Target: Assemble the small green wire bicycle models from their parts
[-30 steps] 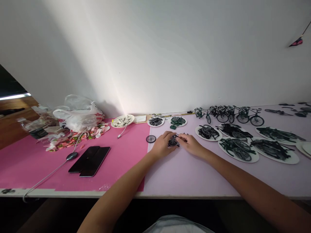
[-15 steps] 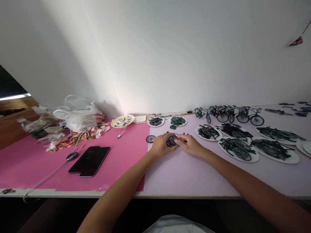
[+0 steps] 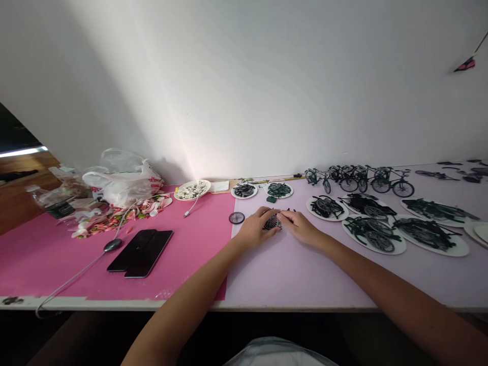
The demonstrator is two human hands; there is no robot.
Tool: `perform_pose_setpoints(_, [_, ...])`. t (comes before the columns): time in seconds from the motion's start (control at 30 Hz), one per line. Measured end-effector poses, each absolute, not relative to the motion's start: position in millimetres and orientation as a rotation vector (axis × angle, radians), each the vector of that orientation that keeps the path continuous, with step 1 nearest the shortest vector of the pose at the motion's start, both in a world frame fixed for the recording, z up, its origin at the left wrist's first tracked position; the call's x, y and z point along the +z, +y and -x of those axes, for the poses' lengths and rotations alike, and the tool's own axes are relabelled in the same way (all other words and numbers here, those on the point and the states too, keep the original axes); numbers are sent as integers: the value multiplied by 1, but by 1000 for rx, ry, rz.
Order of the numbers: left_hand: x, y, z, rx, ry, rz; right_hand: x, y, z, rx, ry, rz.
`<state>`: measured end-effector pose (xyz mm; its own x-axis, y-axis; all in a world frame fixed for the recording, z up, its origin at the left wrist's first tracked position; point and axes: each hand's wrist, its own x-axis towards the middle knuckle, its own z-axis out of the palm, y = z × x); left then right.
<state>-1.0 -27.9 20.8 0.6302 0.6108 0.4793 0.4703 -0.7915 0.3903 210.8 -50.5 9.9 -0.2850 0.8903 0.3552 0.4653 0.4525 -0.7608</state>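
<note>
Just above the pale lilac tabletop, my left hand (image 3: 254,227) curves around a small dark toy bicycle wheel (image 3: 272,222), its fingers closed on it. From the other side my right hand (image 3: 299,227) pinches at the wheel's upper right edge, thumb and fingers together. Dark thin parts stick out behind the fingers, and most of what they belong to is hidden. A second toy wheel (image 3: 236,218) lies flat, left of my left hand. Beyond the hands, a small dark green piece (image 3: 271,200) rests by a plate of green parts (image 3: 291,194).
Assembled toy bicycles (image 3: 387,183) stand along the wall at right, behind several plates of bicycle parts (image 3: 400,250). Two black phones (image 3: 149,254), a cable (image 3: 76,277), artificial petals (image 3: 110,221) and a plastic bag (image 3: 122,183) occupy the pink left side. A plate of white pieces (image 3: 208,189) stands farther back.
My right fingers have shifted slightly along the wheel's edge, and the wheel looks turned a little. Both arms stay in nearly the same place.
</note>
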Motion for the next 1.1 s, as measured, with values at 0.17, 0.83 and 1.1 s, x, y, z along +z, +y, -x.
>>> perform_pose_setpoints(0.17, [24, -30, 1, 879, 860, -2585, 10, -50, -211, 702, -1896, 1160])
perform_pose_setpoints(0.83, [35, -14, 24, 976, 1185, -2389, 13, -52, -213, 609, -2063, 1327])
perform_pose_setpoints(1.1, [33, -6, 28, 942, 1242, -2395, 2, -45, -216, 560, -2107, 1383])
